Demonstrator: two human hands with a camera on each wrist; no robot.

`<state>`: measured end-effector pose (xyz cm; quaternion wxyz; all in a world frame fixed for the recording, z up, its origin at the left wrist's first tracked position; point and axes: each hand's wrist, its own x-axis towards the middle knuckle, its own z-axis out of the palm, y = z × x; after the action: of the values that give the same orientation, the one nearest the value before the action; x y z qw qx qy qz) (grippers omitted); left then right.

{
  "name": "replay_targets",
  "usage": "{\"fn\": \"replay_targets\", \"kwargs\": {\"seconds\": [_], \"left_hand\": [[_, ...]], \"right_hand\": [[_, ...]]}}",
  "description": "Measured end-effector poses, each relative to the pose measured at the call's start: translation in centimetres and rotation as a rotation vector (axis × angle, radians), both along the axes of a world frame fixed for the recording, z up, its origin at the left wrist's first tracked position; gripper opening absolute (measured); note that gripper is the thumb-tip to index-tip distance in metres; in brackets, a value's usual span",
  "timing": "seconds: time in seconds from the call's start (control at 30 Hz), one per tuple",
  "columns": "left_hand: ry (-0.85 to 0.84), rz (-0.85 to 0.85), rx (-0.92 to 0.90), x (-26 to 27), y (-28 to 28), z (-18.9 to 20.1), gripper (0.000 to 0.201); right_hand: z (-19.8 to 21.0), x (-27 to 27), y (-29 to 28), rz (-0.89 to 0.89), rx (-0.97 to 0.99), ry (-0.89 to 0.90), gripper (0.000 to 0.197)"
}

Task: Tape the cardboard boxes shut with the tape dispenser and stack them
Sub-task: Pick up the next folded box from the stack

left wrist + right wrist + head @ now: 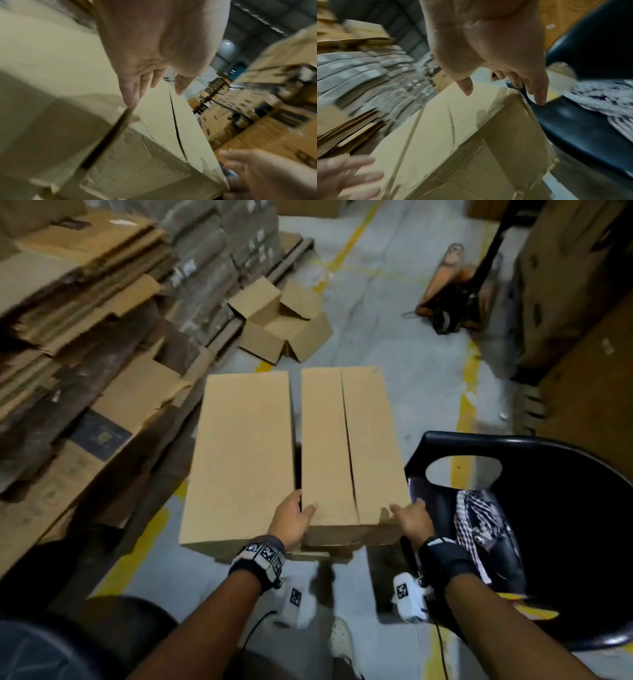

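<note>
Two brown cardboard boxes stand side by side in front of me. The left box (239, 457) has a plain top. The right box (352, 446) has an untaped seam (349, 446) running down its top, and wrinkled clear tape shows on its near end face (137, 155). My left hand (301, 510) is at that box's near left corner, straight fingers (132, 94) in the gap between the boxes and thumb over the top. My right hand (409, 513) is at the near right corner, fingers (539, 92) straight down the side and thumb over the top. No tape dispenser is in view.
A black plastic chair (565, 474) holding a checked cloth (479, 525) stands close on the right, touching the right box. Stacks of flattened cardboard (68, 337) line the left. An open box (284, 326) lies on the floor beyond, with an orange pallet jack (455, 292) at the far right.
</note>
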<state>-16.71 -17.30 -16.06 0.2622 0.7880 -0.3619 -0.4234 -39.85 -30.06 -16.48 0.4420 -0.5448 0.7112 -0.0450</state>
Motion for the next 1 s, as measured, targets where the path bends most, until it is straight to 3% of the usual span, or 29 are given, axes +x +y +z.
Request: {"fn": "replay_targets", "kwargs": {"seconds": [0.17, 0.27, 0.33, 0.43, 0.57, 0.7, 0.77, 0.87, 1.0], "left_hand": [[0.125, 0.287, 0.137, -2.0, -3.5, -3.7, 0.066], [0.079, 0.357, 0.132, -2.4, -4.7, -4.7, 0.071], [0.020, 0.378, 0.058, -2.9, -5.5, -4.1, 0.062], [-0.068, 0.359, -0.011, -3.9, -6.5, -2.0, 0.061], [0.059, 0.348, -0.221, -4.1, -7.0, 1.6, 0.083], [0.065, 0.333, -0.395, -3.5, -5.6, 6.8, 0.064], [0.055, 0.315, -0.476, -3.1, -3.7, 9.6, 0.056], [0.031, 0.340, -0.601, -2.6, 1.1, 13.7, 0.062], [-0.018, 0.428, -0.759, -1.7, 10.2, 19.1, 0.046]], "right_hand": [[-3.4, -1.8, -1.7, -0.200, 0.206, -0.290, 0.060], [-3.2, -2.8, -3.1, -0.175, 0.174, -0.356, 0.047], [-2.3, -3.4, -4.3, -0.159, 0.136, -0.389, 0.035], [0.9, -3.7, -5.8, -0.132, 0.003, -0.341, 0.028], [7.0, -3.9, -6.2, -0.087, -0.153, -0.252, 0.028], [13.3, -3.9, -3.9, -0.040, -0.320, -0.236, 0.028], [16.3, -3.7, -1.6, -0.034, -0.422, -0.270, 0.029], [20.6, -2.8, 3.1, -0.017, -0.537, -0.335, 0.029], [25.9, -0.3, 10.6, 0.076, -0.644, -0.433, 0.017]]}}
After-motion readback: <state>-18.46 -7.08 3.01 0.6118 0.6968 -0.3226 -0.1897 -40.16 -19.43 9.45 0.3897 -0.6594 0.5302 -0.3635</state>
